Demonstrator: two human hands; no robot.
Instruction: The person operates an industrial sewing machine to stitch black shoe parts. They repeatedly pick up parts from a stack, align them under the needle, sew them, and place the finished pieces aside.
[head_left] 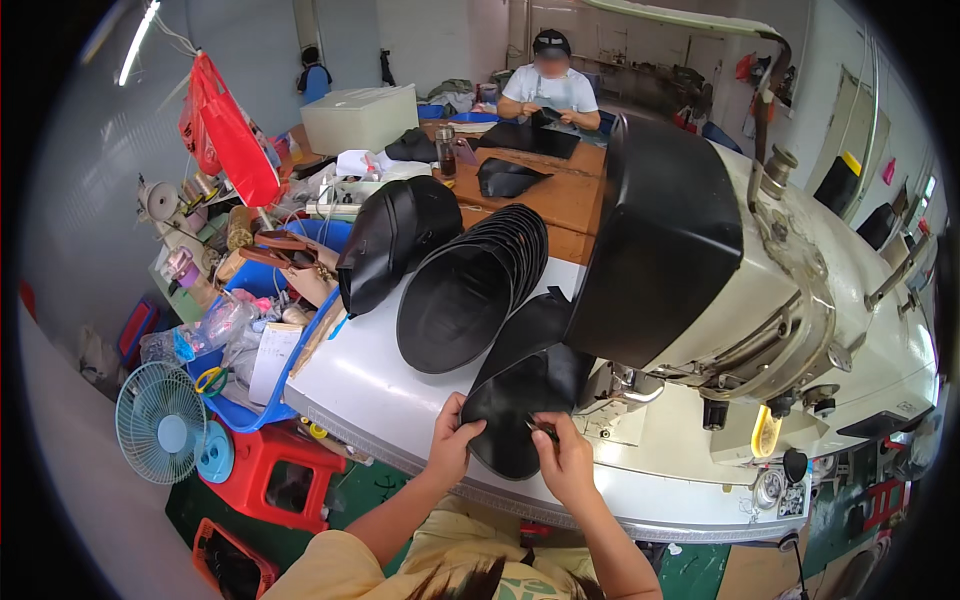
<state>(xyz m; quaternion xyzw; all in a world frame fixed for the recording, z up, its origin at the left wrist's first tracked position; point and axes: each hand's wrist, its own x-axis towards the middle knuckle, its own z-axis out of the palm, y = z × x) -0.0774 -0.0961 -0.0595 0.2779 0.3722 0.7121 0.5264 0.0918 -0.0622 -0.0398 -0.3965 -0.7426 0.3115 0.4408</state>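
Note:
A limp black leather-like piece [515, 405] with a rounded near end lies on the white sewing table [350, 385], its far part curling up beside the sewing machine. My left hand [453, 442] pinches its left edge between thumb and fingers. At its right side my right hand [566, 458] is closed, with a small dark, thin thing at the fingertips that I cannot make out. Just beyond stands a nested row of curved black pieces [455, 315]. Left of that row rests another folded black piece [385, 240]. The needle area is hidden behind the machine head.
The big sewing machine [800, 290], its head covered in black, fills the right side. Left are a blue bin [262, 415] of odds and ends, a fan [160, 422] and a red stool [275, 475]. A co-worker [550, 85] handles black material across the brown table [570, 215].

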